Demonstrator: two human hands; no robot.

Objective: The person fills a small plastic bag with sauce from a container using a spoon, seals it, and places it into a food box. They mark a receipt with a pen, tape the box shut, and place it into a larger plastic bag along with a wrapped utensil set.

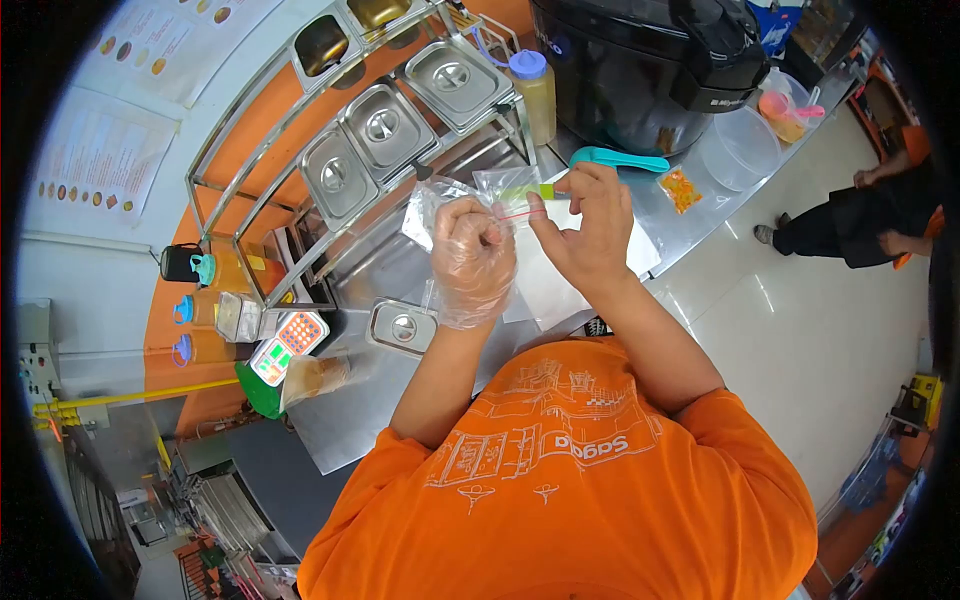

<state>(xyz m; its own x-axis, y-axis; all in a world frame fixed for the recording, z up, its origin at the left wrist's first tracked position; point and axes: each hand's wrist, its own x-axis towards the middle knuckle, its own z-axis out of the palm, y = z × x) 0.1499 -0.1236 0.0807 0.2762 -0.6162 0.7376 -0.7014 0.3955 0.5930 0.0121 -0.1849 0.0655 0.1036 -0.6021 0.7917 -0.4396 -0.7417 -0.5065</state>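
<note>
- L hand (472, 268), loose clear glove, fist closed on clear bag (500, 181).
- R hand (592, 222), bare, thumb/fingers narrow by red line (517, 214); grip unclear, can't tell if band or bag edge.
- Bag's between hands, above white paper (545, 292).
- Risk: film could tear if overpulled.
- Baggy glove may snag, cause slip.

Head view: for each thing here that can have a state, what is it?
Left hand: gloved in clear plastic, curled closed at the bag
Right hand: bare, thumb and fingers at the bag
Clear plastic bag: held up, something green inside
Three lower-shelf steel pans: lidded
Upper-shelf steel pan: uncovered
Small steel pan on the counter: lidded
Lilac-capped bottle: capped
Black cooker: lid appears shut
</note>
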